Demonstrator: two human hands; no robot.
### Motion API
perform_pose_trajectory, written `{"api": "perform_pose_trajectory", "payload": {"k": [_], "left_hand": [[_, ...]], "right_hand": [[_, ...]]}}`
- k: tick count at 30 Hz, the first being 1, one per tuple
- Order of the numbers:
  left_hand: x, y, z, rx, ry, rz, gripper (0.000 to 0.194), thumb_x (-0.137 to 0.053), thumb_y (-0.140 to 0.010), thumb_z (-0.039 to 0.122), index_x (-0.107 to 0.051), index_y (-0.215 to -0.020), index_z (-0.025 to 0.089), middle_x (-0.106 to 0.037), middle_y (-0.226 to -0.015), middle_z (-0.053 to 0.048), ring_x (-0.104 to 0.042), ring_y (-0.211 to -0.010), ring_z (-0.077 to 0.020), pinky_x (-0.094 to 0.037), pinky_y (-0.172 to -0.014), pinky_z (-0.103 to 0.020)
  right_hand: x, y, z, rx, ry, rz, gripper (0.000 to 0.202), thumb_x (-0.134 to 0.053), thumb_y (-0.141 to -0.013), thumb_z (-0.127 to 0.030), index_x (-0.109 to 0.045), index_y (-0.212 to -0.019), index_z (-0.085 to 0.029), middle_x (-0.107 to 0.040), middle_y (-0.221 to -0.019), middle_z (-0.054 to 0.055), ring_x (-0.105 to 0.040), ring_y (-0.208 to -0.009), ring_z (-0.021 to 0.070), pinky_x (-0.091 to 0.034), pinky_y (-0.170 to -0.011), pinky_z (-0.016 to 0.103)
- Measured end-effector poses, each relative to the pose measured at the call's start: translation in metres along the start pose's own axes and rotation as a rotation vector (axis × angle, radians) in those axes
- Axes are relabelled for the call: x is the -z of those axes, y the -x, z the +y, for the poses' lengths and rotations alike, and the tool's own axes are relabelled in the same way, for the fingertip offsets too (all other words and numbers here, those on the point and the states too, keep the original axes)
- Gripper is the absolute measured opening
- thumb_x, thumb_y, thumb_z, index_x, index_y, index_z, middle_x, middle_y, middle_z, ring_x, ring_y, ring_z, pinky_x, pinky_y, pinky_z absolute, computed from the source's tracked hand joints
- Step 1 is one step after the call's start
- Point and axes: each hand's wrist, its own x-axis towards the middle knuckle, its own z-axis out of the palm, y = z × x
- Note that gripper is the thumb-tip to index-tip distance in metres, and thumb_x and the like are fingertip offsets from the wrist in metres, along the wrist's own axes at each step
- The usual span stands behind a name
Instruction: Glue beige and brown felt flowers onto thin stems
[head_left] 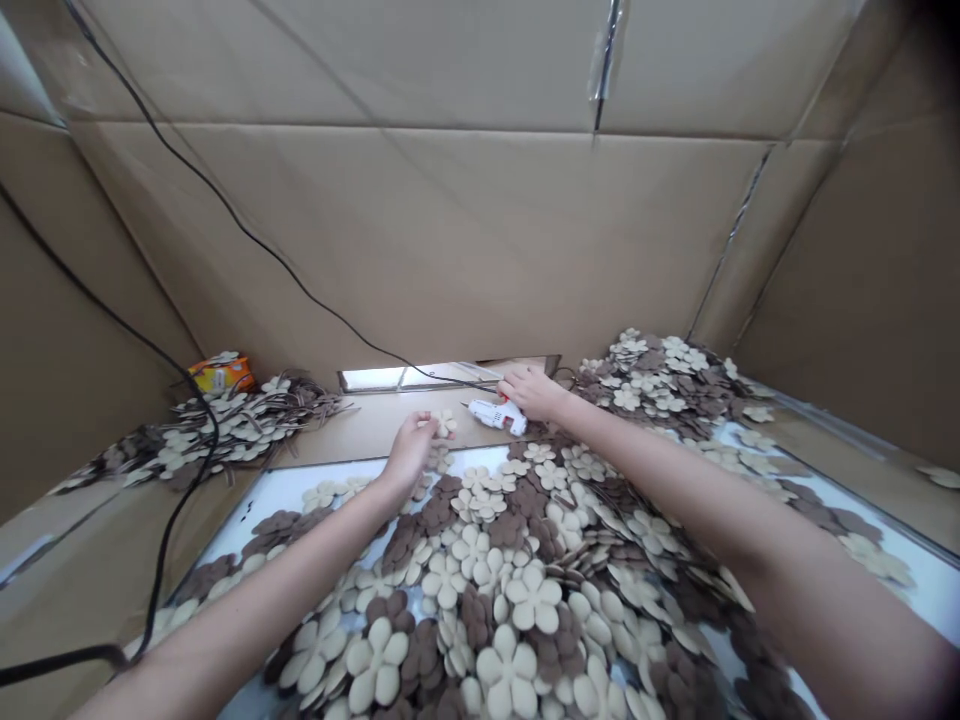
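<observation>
Head: flower [447, 424] seemingly in left hand [410, 452]

The head-worn view looks forward and down from close above flower pieces [534, 597] (lower centre); cardboard wall [420, 230] fills the upper half.

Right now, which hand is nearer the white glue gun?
Right. Your right hand holds the white glue gun; your left hand is apart from it, off to the left, pinching a beige flower.
</observation>
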Motion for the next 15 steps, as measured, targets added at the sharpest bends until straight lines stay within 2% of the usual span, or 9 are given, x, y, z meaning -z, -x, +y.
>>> {"api": "perform_pose_trajectory", "payload": {"k": [4,8,10,12,15], "left_hand": [[0.017,0.016,0.019,-0.062,-0.033,0.020,0.013,-0.057,-0.073,0.029,-0.051,-0.082,0.021,-0.066,-0.068,0.002,-0.065,-0.076,-0.0185,-0.043,-0.067,-0.026],[0.023,0.043,0.029,-0.002,-0.034,-0.068,0.018,-0.059,-0.073,0.033,-0.053,-0.085,0.020,-0.067,-0.077,0.000,-0.068,-0.081,-0.0203,-0.044,-0.068,-0.027],[0.019,0.059,0.031,0.070,-0.002,-0.141,0.021,-0.059,-0.075,0.034,-0.052,-0.088,0.019,-0.069,-0.081,-0.003,-0.069,-0.081,-0.0214,-0.045,-0.067,-0.027],[0.013,0.074,0.032,0.168,0.068,-0.216,0.020,-0.058,-0.078,0.033,-0.051,-0.089,0.019,-0.070,-0.082,-0.005,-0.070,-0.081,-0.0205,-0.047,-0.068,-0.027],[0.003,0.090,0.032,0.252,0.112,-0.326,0.017,-0.057,-0.079,0.029,-0.049,-0.090,0.019,-0.071,-0.080,-0.006,-0.070,-0.079,-0.0187,-0.048,-0.068,-0.025]], "right_hand": [[-0.003,-0.006,-0.003,0.006,-0.039,-0.075,0.034,-0.040,-0.087,-0.011,-0.052,-0.120,-0.012,-0.055,-0.118,0.020,-0.049,-0.110,0.0310,-0.031,-0.094,0.049],[0.014,0.004,-0.001,0.008,-0.137,-0.121,0.050,-0.050,-0.078,-0.005,-0.047,-0.127,-0.017,-0.054,-0.122,0.017,-0.049,-0.112,0.0302,-0.035,-0.094,0.047],[0.030,0.017,0.001,0.005,-0.202,-0.112,0.049,-0.047,-0.080,-0.006,-0.047,-0.127,-0.017,-0.052,-0.124,0.016,-0.048,-0.114,0.0282,-0.037,-0.093,0.041],[0.046,0.039,0.003,0.009,-0.273,-0.110,0.038,-0.045,-0.083,-0.011,-0.052,-0.121,-0.016,-0.055,-0.121,0.015,-0.051,-0.110,0.0249,-0.040,-0.090,0.034],[0.063,0.081,0.002,0.026,-0.381,-0.172,0.024,-0.050,-0.083,-0.018,-0.062,-0.103,-0.020,-0.063,-0.104,0.008,-0.059,-0.092,0.0183,-0.044,-0.079,0.025]]}}
